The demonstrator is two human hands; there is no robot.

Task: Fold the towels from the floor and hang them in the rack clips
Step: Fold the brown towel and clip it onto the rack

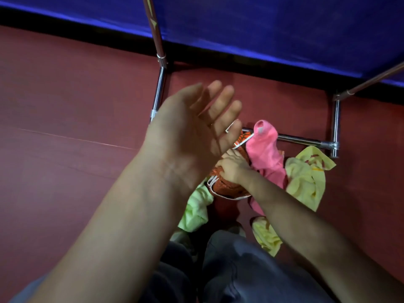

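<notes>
Several crumpled towels lie in a heap on the red floor by the rack's base. My right hand (pixel 232 168) reaches down and is shut on the orange patterned towel (pixel 227 189) with a white edge. A pink towel (pixel 265 156) lies right of it, partly over the rack's lower bar. A yellow towel (pixel 306 178) sits further right, a light green towel (pixel 196 211) lower left, and another yellow towel (pixel 266 236) near my legs. My left hand (pixel 192 130) hovers high above the heap, palm open, fingers spread, holding nothing.
The chrome rack frame (pixel 306 141) stands on the floor with legs at left (pixel 159 90) and right (pixel 336 125); no clips are visible. A blue wall or panel (pixel 262 29) runs behind. My dark trousers (pixel 229 270) fill the bottom middle.
</notes>
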